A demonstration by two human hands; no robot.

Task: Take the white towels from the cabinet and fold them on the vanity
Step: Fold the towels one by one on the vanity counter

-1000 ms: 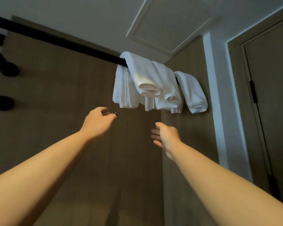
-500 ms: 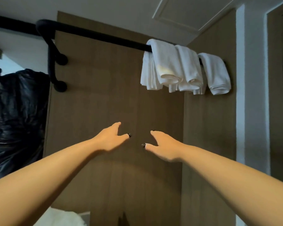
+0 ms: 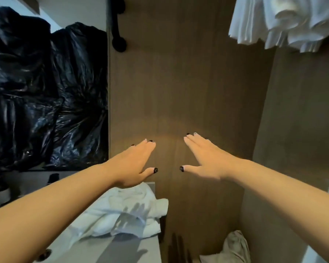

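My hands (image 3: 167, 160) hover flat and empty mid-frame, ready for the hanging towels (image 3: 285, 21) at upper right, which I haven't taken.

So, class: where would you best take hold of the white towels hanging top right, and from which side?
Grip the hanging towels at their loose lower edges, from below. The layers hang free there, while their tops run out of frame. Both hands are flat and empty underneath.
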